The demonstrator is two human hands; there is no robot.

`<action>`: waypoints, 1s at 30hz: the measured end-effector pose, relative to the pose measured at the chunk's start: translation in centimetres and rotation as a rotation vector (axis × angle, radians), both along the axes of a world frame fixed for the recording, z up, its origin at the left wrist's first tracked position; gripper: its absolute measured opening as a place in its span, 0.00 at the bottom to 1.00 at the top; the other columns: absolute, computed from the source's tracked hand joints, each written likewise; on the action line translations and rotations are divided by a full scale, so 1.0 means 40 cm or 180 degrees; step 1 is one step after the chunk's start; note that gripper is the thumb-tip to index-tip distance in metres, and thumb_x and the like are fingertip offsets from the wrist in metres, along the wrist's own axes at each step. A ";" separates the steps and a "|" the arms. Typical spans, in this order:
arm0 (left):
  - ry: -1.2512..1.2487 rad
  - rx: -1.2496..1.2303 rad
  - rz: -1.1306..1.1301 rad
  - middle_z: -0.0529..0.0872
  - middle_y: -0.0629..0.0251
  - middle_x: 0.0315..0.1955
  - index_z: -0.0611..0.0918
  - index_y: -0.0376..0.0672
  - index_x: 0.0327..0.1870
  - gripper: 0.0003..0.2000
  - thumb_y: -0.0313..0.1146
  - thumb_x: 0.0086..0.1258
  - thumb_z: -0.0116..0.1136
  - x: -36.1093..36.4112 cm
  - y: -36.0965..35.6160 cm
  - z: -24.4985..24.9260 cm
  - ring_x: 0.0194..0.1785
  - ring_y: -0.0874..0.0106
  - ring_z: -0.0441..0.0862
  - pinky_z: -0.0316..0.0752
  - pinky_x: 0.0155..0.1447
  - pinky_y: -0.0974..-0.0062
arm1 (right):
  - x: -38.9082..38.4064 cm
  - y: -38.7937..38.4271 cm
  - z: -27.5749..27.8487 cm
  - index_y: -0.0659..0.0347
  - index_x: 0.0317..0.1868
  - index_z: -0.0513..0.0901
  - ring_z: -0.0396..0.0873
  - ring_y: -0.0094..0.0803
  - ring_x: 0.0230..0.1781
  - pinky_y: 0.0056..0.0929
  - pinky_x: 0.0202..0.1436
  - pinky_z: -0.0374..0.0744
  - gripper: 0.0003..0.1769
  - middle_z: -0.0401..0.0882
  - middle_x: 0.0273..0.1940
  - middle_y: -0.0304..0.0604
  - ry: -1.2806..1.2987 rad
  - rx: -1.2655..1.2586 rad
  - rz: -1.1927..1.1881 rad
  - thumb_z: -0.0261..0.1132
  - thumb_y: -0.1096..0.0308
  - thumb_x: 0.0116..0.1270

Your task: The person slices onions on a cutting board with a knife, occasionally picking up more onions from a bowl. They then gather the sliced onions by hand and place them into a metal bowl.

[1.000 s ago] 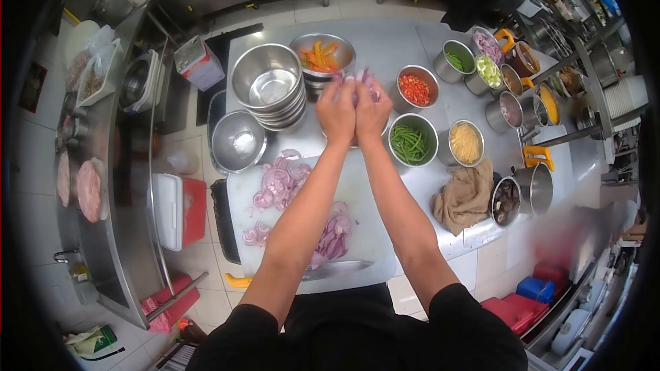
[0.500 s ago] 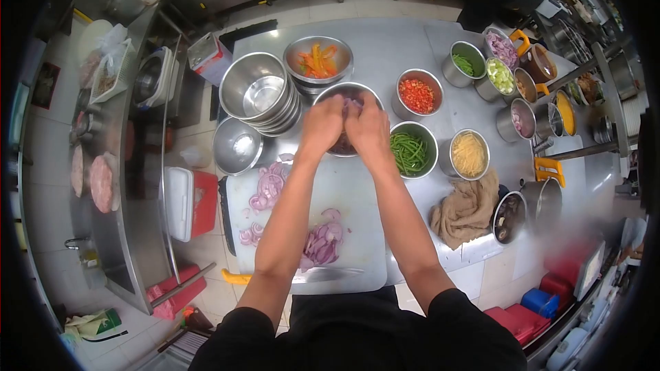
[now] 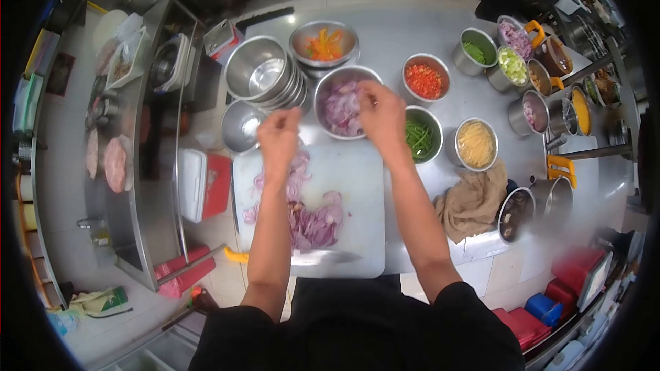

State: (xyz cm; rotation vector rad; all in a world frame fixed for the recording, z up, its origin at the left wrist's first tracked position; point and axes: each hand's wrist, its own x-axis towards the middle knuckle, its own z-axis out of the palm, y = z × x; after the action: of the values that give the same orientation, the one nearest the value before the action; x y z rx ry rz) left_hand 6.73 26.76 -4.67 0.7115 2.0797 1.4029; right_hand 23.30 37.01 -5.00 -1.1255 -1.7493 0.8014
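Observation:
A steel bowl [image 3: 347, 135] at the board's far edge contains sliced red onion [image 3: 342, 106]. My right hand [image 3: 383, 115] is at the bowl's right rim, fingers curled together; whatever they hold is too small to name. Over the board's far left part is my left hand [image 3: 279, 139], its fingers bunched and any contents hidden. Beneath both arms lies a white chopping board [image 3: 361, 199] with more onion slices [image 3: 316, 225]. A knife with a yellow handle [image 3: 236, 255] rests along the near edge, its blade on the board.
Stacked steel bowls [image 3: 256, 72] and a bowl of orange pepper strips [image 3: 326, 44] stand at the back left. To the right are pots of chopped red chilli [image 3: 423, 80], green beans [image 3: 418, 139] and pale yellow strips [image 3: 476, 145], beside a brown cloth [image 3: 471, 203].
My hands were together over the bowl; they have parted. The left came back towards the board, the right shifted to the rim, and the onion in the bowl is now exposed.

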 end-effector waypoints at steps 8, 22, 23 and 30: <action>0.1014 -0.0229 -0.0077 0.89 0.54 0.39 0.86 0.31 0.44 0.15 0.38 0.75 0.58 -0.125 -0.320 -0.137 0.45 0.62 0.85 0.76 0.52 0.67 | 0.004 -0.266 -0.067 0.65 0.47 0.85 0.84 0.47 0.38 0.38 0.43 0.81 0.09 0.86 0.41 0.53 0.0588 -0.0893 0.0901 0.64 0.74 0.69; 0.1733 0.0184 -0.1666 0.77 0.46 0.66 0.76 0.36 0.67 0.23 0.41 0.78 0.50 -0.172 -0.209 -0.189 0.71 0.51 0.71 0.61 0.75 0.62 | -0.358 -0.081 -0.203 0.62 0.44 0.89 0.82 0.53 0.52 0.45 0.60 0.78 0.17 0.85 0.48 0.59 -0.2278 -0.0828 0.2211 0.58 0.71 0.58; 0.1422 0.0058 -0.1910 0.77 0.46 0.65 0.76 0.36 0.66 0.23 0.41 0.77 0.50 -0.179 -0.198 -0.188 0.71 0.50 0.71 0.60 0.76 0.61 | -0.362 -0.074 -0.196 0.62 0.46 0.89 0.83 0.52 0.54 0.44 0.61 0.79 0.18 0.85 0.50 0.58 -0.2663 -0.0766 0.2321 0.58 0.68 0.60; 0.1115 0.0222 -0.2377 0.79 0.47 0.64 0.77 0.35 0.64 0.22 0.40 0.77 0.50 -0.179 -0.283 -0.205 0.71 0.51 0.72 0.58 0.78 0.56 | -0.365 -0.083 -0.143 0.70 0.44 0.88 0.84 0.51 0.54 0.41 0.62 0.78 0.20 0.85 0.50 0.62 -0.3720 -0.0568 0.2633 0.58 0.67 0.59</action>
State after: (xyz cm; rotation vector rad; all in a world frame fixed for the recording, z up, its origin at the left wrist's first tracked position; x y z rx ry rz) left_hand -0.42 15.45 -12.88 1.6468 1.6973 0.9623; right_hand 8.69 33.68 -10.71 -1.0252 -3.3050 0.8144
